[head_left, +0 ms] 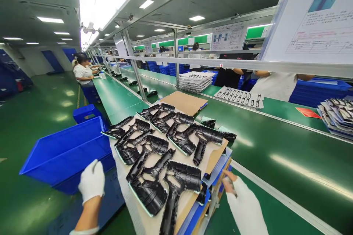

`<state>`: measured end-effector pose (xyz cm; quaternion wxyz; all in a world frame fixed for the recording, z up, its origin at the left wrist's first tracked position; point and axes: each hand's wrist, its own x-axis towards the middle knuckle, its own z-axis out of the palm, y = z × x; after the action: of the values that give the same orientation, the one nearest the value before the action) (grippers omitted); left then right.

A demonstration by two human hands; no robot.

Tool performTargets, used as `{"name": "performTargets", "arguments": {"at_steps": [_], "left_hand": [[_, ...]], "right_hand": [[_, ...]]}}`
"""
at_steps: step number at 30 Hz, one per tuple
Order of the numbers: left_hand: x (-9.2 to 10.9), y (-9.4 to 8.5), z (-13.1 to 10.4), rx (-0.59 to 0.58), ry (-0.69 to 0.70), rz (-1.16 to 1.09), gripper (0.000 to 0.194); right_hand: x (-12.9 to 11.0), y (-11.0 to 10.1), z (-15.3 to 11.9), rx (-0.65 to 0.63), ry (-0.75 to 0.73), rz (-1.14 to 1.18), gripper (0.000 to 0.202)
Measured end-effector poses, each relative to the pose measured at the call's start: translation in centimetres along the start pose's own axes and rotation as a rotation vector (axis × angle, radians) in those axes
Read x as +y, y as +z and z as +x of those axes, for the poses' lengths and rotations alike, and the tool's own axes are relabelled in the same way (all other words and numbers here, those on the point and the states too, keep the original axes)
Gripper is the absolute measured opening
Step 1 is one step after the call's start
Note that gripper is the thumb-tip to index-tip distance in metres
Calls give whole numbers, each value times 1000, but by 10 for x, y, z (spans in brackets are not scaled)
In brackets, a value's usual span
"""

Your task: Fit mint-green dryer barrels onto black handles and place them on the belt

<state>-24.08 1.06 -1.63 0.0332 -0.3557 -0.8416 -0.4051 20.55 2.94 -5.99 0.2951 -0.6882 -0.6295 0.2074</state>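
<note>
Black pistol-shaped half-shells (158, 144), about ten, hollow sides mostly up, pale green outer edges on several: laid in close rows on a pale liner sheet (121, 178), atop a layered stack of brown board and blue sheets (217, 170); further black parts visible between the layers. Left hand (92, 180), white glove: in front of a blue bin (68, 147), left of the stack, fingers bent; whether they are pressed together cannot be told. Right hand (238, 191), white glove with bare, blurred fingertips: just beside the stack's right edge; whether it touches, pinches or stands spread cannot be told. Two black-and-green pieces (227, 134): lying beyond the stack's far right edge. Brown cardboard (183, 102): flat, behind the shells. Green tabletop (278, 154): long, running into the distance, with a line of dark parts (152, 93) farther off. Across it: a pile of white trays (195, 80), a single white tray (239, 97) bearing small black rings, an orange-red card (308, 112) and a heap of loaded trays (336, 117). Overhead: printed sheet (311, 25) in a clear sleeve. Co-workers: one in white (82, 71) at left, one in black (228, 78) opposite.
</note>
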Motion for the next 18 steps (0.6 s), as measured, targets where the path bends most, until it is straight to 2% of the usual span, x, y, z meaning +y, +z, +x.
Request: {"name": "performTargets", "arguments": {"at_steps": [2, 3, 5, 8, 11, 14, 16, 18], "left_hand": [[23, -13, 12, 15, 75, 6, 38], [41, -17, 16, -25, 161, 1, 41], [85, -17, 16, -197, 416, -10, 41], [150, 5, 1, -537, 818, 33, 25], [189, 40, -19, -734, 1034, 128, 20], [202, 66, -28, -822, 1078, 193, 11], [205, 71, -26, -853, 1052, 185, 13], [205, 65, -22, -870, 998, 125, 15]], "right_hand": [[-42, -20, 31, 43, -251, -149, 48], [-61, -24, 46, 7, -341, -260, 48], [-93, -21, 71, -95, -428, -426, 45], [-116, -8, 92, -173, -439, -486, 36], [-113, -2, 92, -113, -429, -452, 29], [-93, -4, 80, 45, -446, -337, 30], [-75, -6, 70, 174, -481, -238, 29], [-54, -10, 59, 322, -491, -162, 30]]}}
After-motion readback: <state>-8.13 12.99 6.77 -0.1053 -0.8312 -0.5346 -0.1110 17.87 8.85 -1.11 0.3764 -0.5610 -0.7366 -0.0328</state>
